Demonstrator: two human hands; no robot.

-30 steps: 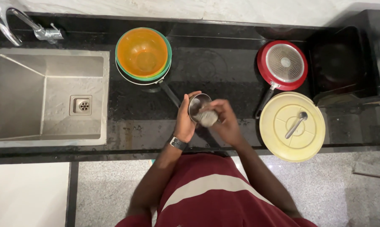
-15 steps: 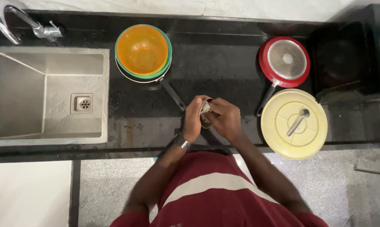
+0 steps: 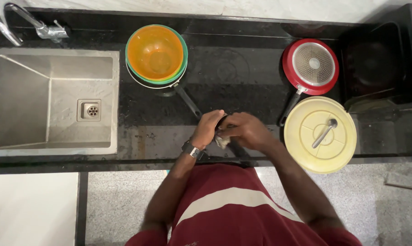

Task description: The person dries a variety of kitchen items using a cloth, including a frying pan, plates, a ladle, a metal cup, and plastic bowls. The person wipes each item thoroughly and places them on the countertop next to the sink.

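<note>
My left hand [image 3: 208,129], with a watch on the wrist, is closed around a small steel cup [image 3: 224,121] above the front of the black counter [image 3: 242,77]. The cup is almost fully hidden between both hands. My right hand [image 3: 250,132] presses against the cup from the right and grips a pale scrub pad [image 3: 222,142], of which only a corner shows below the fingers.
A steel sink [image 3: 51,98] with a tap [image 3: 28,23] lies at the left. Stacked orange and green bowls [image 3: 156,52] sit on a black-handled pan. At the right are a red frying pan [image 3: 311,64] and a pale yellow round lid [image 3: 306,150] carrying a spoon [image 3: 324,132].
The cup's shiny rim was in view a second ago. Both hands have since closed together over it and shifted slightly toward the counter's front edge.
</note>
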